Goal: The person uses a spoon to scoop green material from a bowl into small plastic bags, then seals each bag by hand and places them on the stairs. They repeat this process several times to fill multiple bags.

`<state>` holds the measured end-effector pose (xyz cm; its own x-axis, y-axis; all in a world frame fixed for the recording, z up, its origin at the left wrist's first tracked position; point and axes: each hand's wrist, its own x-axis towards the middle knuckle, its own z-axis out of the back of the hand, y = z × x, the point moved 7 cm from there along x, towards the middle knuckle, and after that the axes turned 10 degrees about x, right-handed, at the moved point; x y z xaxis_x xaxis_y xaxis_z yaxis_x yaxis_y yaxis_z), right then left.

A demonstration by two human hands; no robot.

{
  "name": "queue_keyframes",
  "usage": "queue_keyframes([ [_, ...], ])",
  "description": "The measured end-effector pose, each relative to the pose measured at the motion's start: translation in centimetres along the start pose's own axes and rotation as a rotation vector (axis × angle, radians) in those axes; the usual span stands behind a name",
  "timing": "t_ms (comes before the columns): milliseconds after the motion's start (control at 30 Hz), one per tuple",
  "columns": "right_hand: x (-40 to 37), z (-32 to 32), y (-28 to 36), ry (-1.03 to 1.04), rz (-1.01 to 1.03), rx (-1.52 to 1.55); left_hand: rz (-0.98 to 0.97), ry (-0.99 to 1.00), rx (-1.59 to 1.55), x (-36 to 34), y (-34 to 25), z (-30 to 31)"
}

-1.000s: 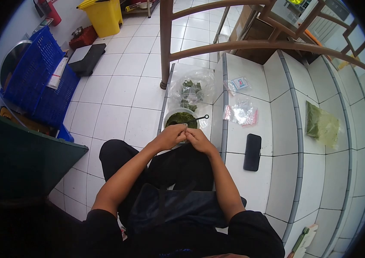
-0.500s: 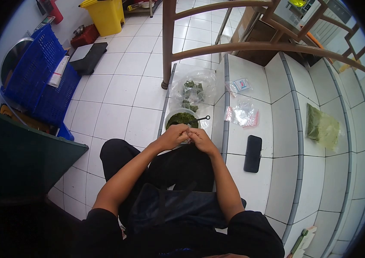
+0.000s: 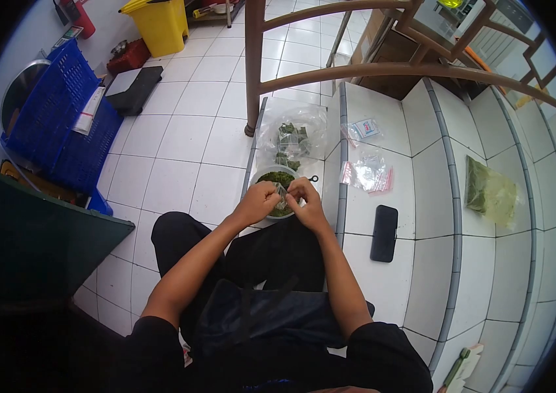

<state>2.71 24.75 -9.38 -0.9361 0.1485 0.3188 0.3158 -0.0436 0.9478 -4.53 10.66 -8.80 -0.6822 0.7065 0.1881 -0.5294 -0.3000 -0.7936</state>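
My left hand (image 3: 257, 202) and my right hand (image 3: 307, 203) are close together over a white bowl (image 3: 278, 167) of chopped green leafy stuff (image 3: 275, 177). Between them a small clear plastic bag (image 3: 280, 188) is pinched, its upper part spread a little. Both hands have curled fingers, with the fingertips on the bag partly hidden. A dark handle with a ring end (image 3: 314, 178) sticks out past the bowl's right rim. Just beyond the bowl lies a large clear plastic bag (image 3: 314, 124), with small packets of green stuff (image 3: 289, 139) on it.
On the step to my right lie clear zip bags (image 3: 368, 175), a small labelled packet (image 3: 364, 128) and a black phone (image 3: 384, 234). One step higher is a bag of green powder (image 3: 489, 190). A brown railing (image 3: 255, 72) stands ahead; blue crates (image 3: 61, 118) are at left.
My hands have moved slightly apart, the right one a little upward. The small clear bag between them now shows spread, and more of the bowl's green contents is visible.
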Motion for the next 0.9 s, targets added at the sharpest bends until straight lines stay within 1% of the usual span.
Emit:
queue_keyframes([
  [33,0.2,0.0,1.1,0.001,0.051,-0.085,0.006,-0.012,0.017,-0.1,0.2,-0.2],
  [67,0.3,0.2,1.1,-0.002,0.053,-0.085,0.011,-0.022,0.035,-0.1,0.4,-0.3],
  [100,0.1,-0.3,1.1,0.096,0.079,-0.135,0.01,-0.018,0.035,-0.2,0.2,-0.2],
  [133,-0.2,-1.0,1.1,0.197,0.104,-0.184,0.083,0.05,0.001,-0.4,0.6,-0.5],
  [167,-0.3,-1.1,1.0,0.196,0.103,-0.182,0.155,0.116,-0.032,-0.6,0.9,-0.9],
  [200,-0.3,-1.3,1.2,0.2,0.084,-0.215,0.156,0.115,-0.031,-0.6,0.9,-0.8],
  [267,-0.1,-1.5,1.7,0.205,0.066,-0.247,0.291,0.168,-0.213,-0.6,1.8,-1.1],
  [300,0.0,-1.3,1.9,0.196,0.033,-0.205,0.29,0.167,-0.213,-0.4,2.1,-1.0],
  [367,0.1,-1.2,2.0,0.187,0.0,-0.164,0.347,0.182,-0.339,-0.1,2.9,-0.8],
  [400,0.1,-1.1,1.9,0.175,-0.007,-0.136,0.347,0.182,-0.34,0.0,3.3,-0.6],
  [467,0.1,-0.9,1.3,0.165,-0.015,-0.107,0.287,0.312,-0.353,0.0,3.5,-1.1],
  [500,0.1,-0.5,0.4,0.145,0.011,-0.13,0.287,0.311,-0.353,-0.1,3.1,-1.4],
  [567,0.0,-0.1,-0.6,0.126,0.038,-0.152,0.289,0.144,-0.508,-0.1,1.8,-1.2],
  [600,0.1,0.2,-1.1,0.092,-0.007,-0.064,0.289,0.143,-0.508,0.0,1.4,-0.9],
  [633,0.0,0.5,-1.5,0.058,-0.051,0.024,0.211,0.201,-0.543,0.2,0.2,-0.8],
  [667,0.0,0.6,-1.6,0.057,-0.05,0.024,0.131,0.258,-0.576,0.3,-0.8,-0.8],
  [733,0.0,0.3,-1.7,0.096,-0.084,0.164,0.104,0.291,-0.549,0.1,-1.0,-1.0],
  [767,0.0,0.3,-1.7,0.096,-0.084,0.165,0.08,0.322,-0.524,0.0,-1.2,-1.1],
  [800,0.0,0.0,-1.5,0.111,-0.082,0.228,0.084,0.321,-0.524,-0.1,-0.8,-1.2],
  [833,0.0,-0.3,-1.4,0.126,-0.078,0.293,0.09,0.371,-0.517,-0.2,-0.5,-1.4],
  [867,0.0,-0.2,-1.5,0.129,-0.078,0.296,0.095,0.421,-0.507,-0.3,-0.1,-1.7],
  [900,0.1,0.1,-1.8,0.107,-0.182,0.433,0.098,0.418,-0.506,-0.2,-0.2,-1.3],
])
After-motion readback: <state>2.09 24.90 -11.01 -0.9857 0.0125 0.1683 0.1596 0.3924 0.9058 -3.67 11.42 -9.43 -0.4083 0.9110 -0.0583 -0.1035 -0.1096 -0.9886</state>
